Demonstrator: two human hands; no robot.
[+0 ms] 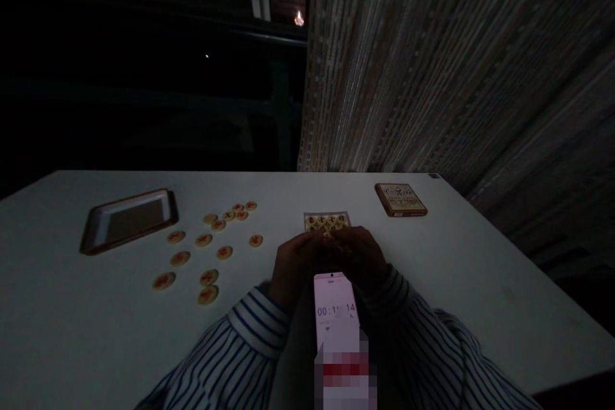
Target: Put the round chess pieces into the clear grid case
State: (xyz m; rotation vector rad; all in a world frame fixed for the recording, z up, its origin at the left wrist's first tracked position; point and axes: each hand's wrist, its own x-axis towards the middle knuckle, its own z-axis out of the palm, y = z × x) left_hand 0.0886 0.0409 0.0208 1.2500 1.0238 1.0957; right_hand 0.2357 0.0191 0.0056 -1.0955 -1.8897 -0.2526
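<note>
In front of me, a small shallow tray (325, 214) holds xiangqi pieces (327, 221) with black characters, set close together. My left hand (296, 262) rests at its near left part, fingers curled inward. From the other side my right hand (361, 255) meets it, fingers also bent and closed over the near part of the tray. The fingertips almost touch, and whatever they hold is hidden in the dark. Below the hands lies a lit phone (335, 307) showing a timer. Loose xiangqi pieces (224, 252) with red characters are scattered to the left.
A dark-rimmed rectangular tray or lid (129, 216) lies at the far left of the white table (461, 295). On the far right is a flat printed box (400, 198). A string curtain (375, 77) hangs behind the table's far edge. The room is dim.
</note>
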